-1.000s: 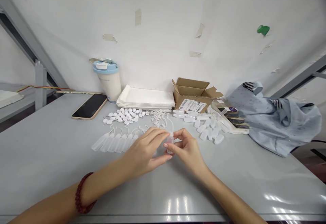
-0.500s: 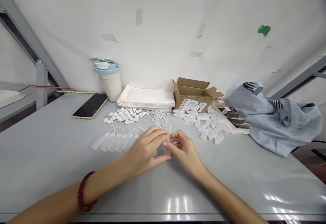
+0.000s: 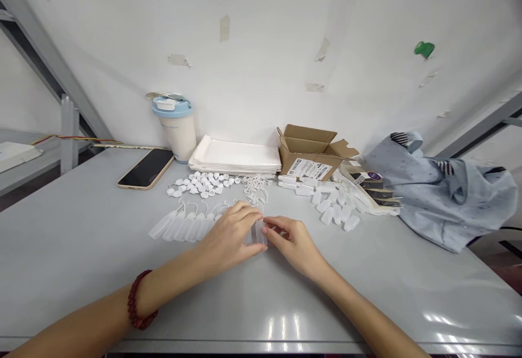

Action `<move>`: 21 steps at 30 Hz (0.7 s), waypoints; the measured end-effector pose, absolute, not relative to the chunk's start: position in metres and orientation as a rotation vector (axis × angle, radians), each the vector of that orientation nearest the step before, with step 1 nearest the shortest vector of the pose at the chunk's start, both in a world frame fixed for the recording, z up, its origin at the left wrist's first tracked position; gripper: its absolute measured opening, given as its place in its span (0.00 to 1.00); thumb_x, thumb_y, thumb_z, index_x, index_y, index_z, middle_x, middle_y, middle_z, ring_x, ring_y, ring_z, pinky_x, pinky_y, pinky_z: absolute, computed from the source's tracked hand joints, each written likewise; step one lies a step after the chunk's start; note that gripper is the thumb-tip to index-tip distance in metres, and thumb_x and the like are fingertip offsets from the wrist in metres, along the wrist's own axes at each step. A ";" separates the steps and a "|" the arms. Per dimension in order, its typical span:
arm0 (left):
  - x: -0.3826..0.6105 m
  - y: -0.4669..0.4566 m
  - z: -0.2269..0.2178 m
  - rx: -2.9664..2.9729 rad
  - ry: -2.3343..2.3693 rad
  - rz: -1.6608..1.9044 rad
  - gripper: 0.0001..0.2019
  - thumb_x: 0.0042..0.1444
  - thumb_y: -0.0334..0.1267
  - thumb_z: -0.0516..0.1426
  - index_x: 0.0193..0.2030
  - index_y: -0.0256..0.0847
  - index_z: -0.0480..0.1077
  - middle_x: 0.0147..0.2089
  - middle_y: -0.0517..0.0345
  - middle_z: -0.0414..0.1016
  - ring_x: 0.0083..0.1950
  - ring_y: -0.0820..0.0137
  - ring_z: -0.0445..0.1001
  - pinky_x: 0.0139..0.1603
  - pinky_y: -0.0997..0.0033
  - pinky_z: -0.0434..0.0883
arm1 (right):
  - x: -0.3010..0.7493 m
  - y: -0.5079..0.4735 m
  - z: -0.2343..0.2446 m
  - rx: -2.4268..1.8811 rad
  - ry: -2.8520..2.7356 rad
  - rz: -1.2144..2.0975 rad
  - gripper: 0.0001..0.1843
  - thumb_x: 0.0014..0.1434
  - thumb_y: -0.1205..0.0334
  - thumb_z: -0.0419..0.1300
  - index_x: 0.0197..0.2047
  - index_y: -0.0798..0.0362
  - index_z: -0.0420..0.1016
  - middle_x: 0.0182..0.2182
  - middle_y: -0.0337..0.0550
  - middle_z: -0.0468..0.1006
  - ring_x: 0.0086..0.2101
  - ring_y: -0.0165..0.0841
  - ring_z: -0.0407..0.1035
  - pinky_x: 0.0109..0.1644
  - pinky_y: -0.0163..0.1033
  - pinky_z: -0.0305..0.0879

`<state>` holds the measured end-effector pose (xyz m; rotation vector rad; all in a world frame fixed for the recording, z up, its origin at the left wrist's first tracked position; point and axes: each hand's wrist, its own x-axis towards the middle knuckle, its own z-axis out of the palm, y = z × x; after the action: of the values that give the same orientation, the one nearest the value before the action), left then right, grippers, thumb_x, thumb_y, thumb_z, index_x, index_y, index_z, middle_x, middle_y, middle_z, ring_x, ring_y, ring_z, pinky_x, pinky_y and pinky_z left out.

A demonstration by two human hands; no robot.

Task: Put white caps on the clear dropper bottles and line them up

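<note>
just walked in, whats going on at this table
A person's left hand and right hand are at a small translucent bottle, fingers close about it; how firmly either grips is hard to tell. To the left lies a row of corded bottles. White caps are heaped behind that row, and loose translucent bottles lie to the right.

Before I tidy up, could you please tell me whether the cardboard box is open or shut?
Open: the cardboard box has its flaps spread, with the brown inside showing.
</note>
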<state>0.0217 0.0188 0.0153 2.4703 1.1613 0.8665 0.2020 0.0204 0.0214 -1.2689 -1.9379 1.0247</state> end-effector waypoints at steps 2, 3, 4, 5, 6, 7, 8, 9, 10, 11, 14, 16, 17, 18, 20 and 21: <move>0.022 0.019 0.013 2.498 1.183 0.843 0.19 0.48 0.33 0.65 0.47 0.38 0.69 0.48 0.48 0.75 0.52 0.56 0.68 0.51 0.53 0.70 | 0.202 0.021 0.020 -1.276 -1.962 0.984 0.11 0.59 0.62 0.56 0.35 0.54 0.79 0.30 0.42 0.78 0.30 0.32 0.68 0.31 0.35 0.63; 0.022 0.019 0.012 2.510 1.190 0.832 0.19 0.48 0.34 0.65 0.47 0.38 0.69 0.48 0.48 0.75 0.52 0.56 0.68 0.51 0.53 0.70 | 0.202 0.021 0.019 -1.277 -1.975 0.969 0.10 0.59 0.63 0.56 0.35 0.53 0.79 0.31 0.43 0.78 0.30 0.32 0.69 0.31 0.36 0.63; 0.022 0.019 0.011 2.519 1.198 0.820 0.18 0.49 0.34 0.65 0.47 0.38 0.69 0.49 0.48 0.75 0.52 0.56 0.68 0.51 0.53 0.70 | 0.202 0.022 0.018 -1.278 -1.986 0.955 0.10 0.59 0.64 0.56 0.35 0.53 0.79 0.32 0.43 0.79 0.30 0.32 0.69 0.31 0.36 0.63; 0.022 0.019 0.011 2.526 1.205 0.810 0.18 0.49 0.34 0.65 0.47 0.38 0.69 0.49 0.48 0.75 0.53 0.55 0.68 0.51 0.53 0.70 | 0.202 0.022 0.018 -1.278 -1.995 0.944 0.10 0.58 0.64 0.56 0.36 0.53 0.80 0.32 0.43 0.79 0.30 0.32 0.69 0.31 0.36 0.63; 0.022 0.020 0.010 2.531 1.213 0.799 0.17 0.49 0.35 0.65 0.46 0.38 0.69 0.49 0.48 0.75 0.53 0.55 0.68 0.51 0.54 0.70 | 0.202 0.022 0.017 -1.278 -2.005 0.936 0.09 0.58 0.65 0.57 0.37 0.53 0.80 0.33 0.43 0.79 0.31 0.32 0.69 0.32 0.36 0.63; 0.022 0.020 0.010 2.535 1.222 0.792 0.17 0.49 0.35 0.65 0.46 0.38 0.69 0.49 0.48 0.75 0.53 0.55 0.68 0.50 0.54 0.69 | 0.203 0.022 0.017 -1.279 -2.016 0.930 0.10 0.58 0.65 0.57 0.37 0.53 0.80 0.33 0.43 0.79 0.31 0.32 0.70 0.32 0.36 0.63; 0.022 0.020 0.009 2.536 1.232 0.781 0.17 0.49 0.35 0.65 0.46 0.38 0.69 0.49 0.48 0.75 0.53 0.55 0.68 0.50 0.54 0.69 | 0.203 0.022 0.016 -1.280 -2.025 0.927 0.10 0.58 0.65 0.57 0.38 0.53 0.79 0.34 0.43 0.79 0.31 0.32 0.70 0.32 0.36 0.63; 0.021 0.020 0.009 2.537 1.241 0.771 0.17 0.49 0.35 0.65 0.45 0.38 0.69 0.49 0.47 0.75 0.53 0.55 0.68 0.50 0.53 0.69 | 0.203 0.022 0.016 -1.282 -2.034 0.924 0.10 0.58 0.65 0.57 0.39 0.53 0.79 0.34 0.43 0.79 0.31 0.32 0.70 0.32 0.36 0.63; 0.021 0.020 0.009 2.538 1.247 0.761 0.17 0.49 0.35 0.65 0.45 0.38 0.69 0.49 0.47 0.75 0.53 0.55 0.68 0.50 0.53 0.69 | 0.202 0.022 0.016 -1.286 -2.042 0.922 0.10 0.58 0.65 0.57 0.39 0.53 0.79 0.35 0.43 0.79 0.31 0.32 0.70 0.32 0.36 0.63; 0.021 0.020 0.009 2.538 1.253 0.753 0.17 0.49 0.35 0.65 0.45 0.37 0.69 0.49 0.47 0.75 0.52 0.55 0.68 0.50 0.53 0.69 | 0.202 0.022 0.016 -1.291 -2.049 0.921 0.10 0.58 0.66 0.57 0.39 0.53 0.79 0.35 0.44 0.78 0.31 0.32 0.70 0.32 0.36 0.63; 0.021 0.019 0.010 2.533 1.265 0.742 0.16 0.50 0.35 0.64 0.45 0.36 0.69 0.48 0.47 0.74 0.52 0.55 0.68 0.50 0.54 0.68 | 0.202 0.022 0.017 -1.296 -2.072 0.911 0.10 0.58 0.66 0.57 0.41 0.53 0.78 0.35 0.44 0.78 0.31 0.31 0.69 0.32 0.36 0.64; 0.021 0.019 0.010 2.525 1.271 0.751 0.14 0.51 0.35 0.63 0.44 0.37 0.69 0.47 0.47 0.74 0.52 0.56 0.68 0.50 0.54 0.68 | 0.202 0.022 0.018 -1.295 -2.087 0.899 0.10 0.58 0.67 0.57 0.41 0.53 0.78 0.35 0.43 0.78 0.31 0.31 0.69 0.33 0.36 0.64; 0.021 0.019 0.010 2.522 1.273 0.755 0.14 0.51 0.36 0.62 0.44 0.37 0.69 0.47 0.48 0.74 0.52 0.56 0.68 0.49 0.54 0.68 | 0.201 0.021 0.018 -1.294 -2.092 0.893 0.09 0.58 0.67 0.58 0.41 0.53 0.78 0.35 0.43 0.78 0.31 0.31 0.69 0.33 0.36 0.64; 0.021 0.019 0.009 2.520 1.273 0.758 0.13 0.52 0.36 0.62 0.44 0.38 0.69 0.47 0.48 0.74 0.52 0.56 0.68 0.49 0.55 0.68 | 0.201 0.021 0.018 -1.292 -2.097 0.889 0.09 0.58 0.68 0.58 0.41 0.53 0.78 0.36 0.43 0.78 0.31 0.31 0.69 0.33 0.36 0.64; 0.021 0.019 0.009 2.519 1.277 0.752 0.13 0.52 0.37 0.62 0.44 0.38 0.69 0.47 0.48 0.74 0.52 0.56 0.68 0.50 0.55 0.68 | 0.201 0.021 0.018 -1.287 -2.110 0.884 0.09 0.57 0.68 0.58 0.41 0.53 0.78 0.36 0.43 0.78 0.31 0.32 0.70 0.34 0.37 0.65; 0.020 0.019 0.008 2.519 1.280 0.748 0.13 0.52 0.37 0.62 0.44 0.38 0.69 0.47 0.48 0.74 0.52 0.56 0.68 0.50 0.55 0.68 | 0.201 0.021 0.018 -1.283 -2.116 0.882 0.09 0.57 0.68 0.58 0.41 0.53 0.78 0.36 0.43 0.78 0.31 0.32 0.70 0.34 0.37 0.65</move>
<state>0.0203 0.0191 0.0084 2.5189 1.2803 0.7477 0.2010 0.0214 0.0179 -1.2829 -2.1165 0.8819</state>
